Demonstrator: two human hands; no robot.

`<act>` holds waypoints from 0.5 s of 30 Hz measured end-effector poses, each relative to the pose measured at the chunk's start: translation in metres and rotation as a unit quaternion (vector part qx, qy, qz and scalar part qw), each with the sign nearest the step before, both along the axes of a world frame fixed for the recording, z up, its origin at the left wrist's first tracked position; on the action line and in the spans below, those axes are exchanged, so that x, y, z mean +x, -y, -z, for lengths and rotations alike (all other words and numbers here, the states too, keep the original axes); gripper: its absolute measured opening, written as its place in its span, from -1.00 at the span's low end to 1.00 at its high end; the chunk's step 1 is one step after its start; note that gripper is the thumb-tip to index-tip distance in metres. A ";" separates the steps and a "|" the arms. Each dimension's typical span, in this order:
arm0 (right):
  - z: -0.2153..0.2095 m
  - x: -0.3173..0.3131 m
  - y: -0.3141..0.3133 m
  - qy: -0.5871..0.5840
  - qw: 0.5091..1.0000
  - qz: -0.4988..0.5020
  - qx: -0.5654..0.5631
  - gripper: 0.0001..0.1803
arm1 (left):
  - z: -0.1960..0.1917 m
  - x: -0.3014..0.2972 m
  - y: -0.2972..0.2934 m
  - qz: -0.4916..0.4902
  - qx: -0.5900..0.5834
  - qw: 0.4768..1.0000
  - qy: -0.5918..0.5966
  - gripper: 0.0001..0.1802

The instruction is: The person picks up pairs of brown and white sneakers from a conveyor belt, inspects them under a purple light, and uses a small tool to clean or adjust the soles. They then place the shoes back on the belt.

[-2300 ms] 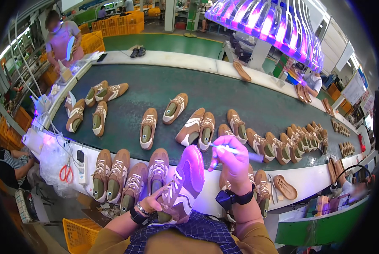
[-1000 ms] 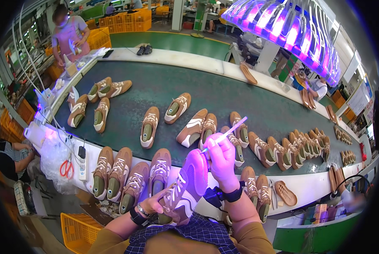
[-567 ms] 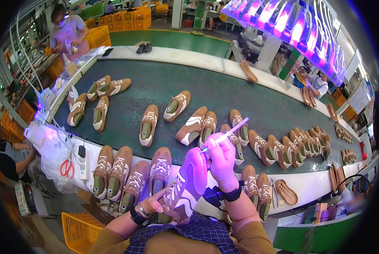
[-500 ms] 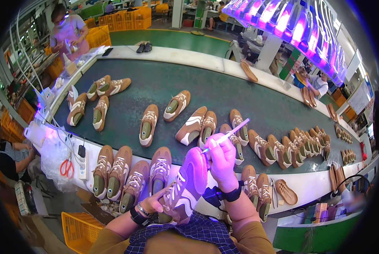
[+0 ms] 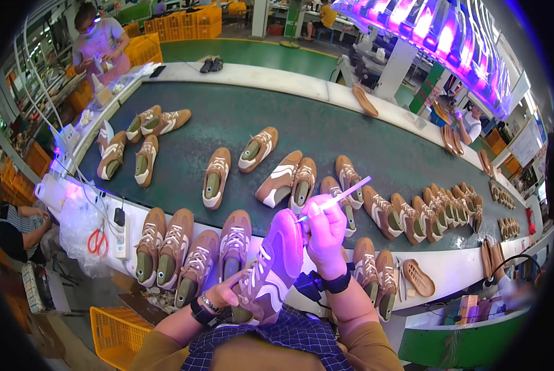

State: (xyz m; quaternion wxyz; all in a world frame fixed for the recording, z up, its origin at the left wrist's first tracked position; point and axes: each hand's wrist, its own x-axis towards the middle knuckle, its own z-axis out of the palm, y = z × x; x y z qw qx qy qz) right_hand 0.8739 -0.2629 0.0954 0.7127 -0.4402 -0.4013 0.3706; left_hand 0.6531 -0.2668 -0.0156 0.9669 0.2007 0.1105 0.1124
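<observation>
My left hand [image 5: 225,294] grips a brown and white sneaker [image 5: 270,272] around its heel part, its toe tilted up and lit purple. In my right hand [image 5: 325,238] is a slim whitish pen-like brush [image 5: 353,190], pinched between the fingers. Its tip meets the toe's edge, just above where the sole would sit; no outsole shows there. Laces are tied on the held shoe. Behind it, a sneaker [image 5: 235,244] stands with several like it on the white ledge [image 5: 270,73] that borders the dark green belt [image 5: 196,111].
Several brown sneakers [image 5: 217,179] stand across the belt. A loose tan sole [image 5: 418,277] lies at right beside thin tools. Red scissors [image 5: 97,242] hang at left near a power strip [image 5: 121,238]. A yellow crate [image 5: 119,334] sits below. Purple lamps [image 5: 431,37] hang upper right; co-workers sit around.
The brush tip stays on the toe edge, with only a slight shift of the shoe and my right hand. The whole view has tilted a little.
</observation>
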 end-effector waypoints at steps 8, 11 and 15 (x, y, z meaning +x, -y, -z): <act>0.013 -0.001 0.006 0.003 1.000 0.014 0.003 -0.85 | 0.010 0.000 0.002 -0.012 -0.002 1.000 -0.001 0.20; 0.018 -0.002 0.008 0.000 1.000 0.022 0.007 -0.86 | 0.022 -0.001 0.002 -0.014 0.002 1.000 0.017 0.20; 0.022 -0.004 0.010 -0.015 0.999 0.025 0.013 -0.87 | 0.024 -0.004 0.004 -0.017 -0.025 0.999 0.021 0.18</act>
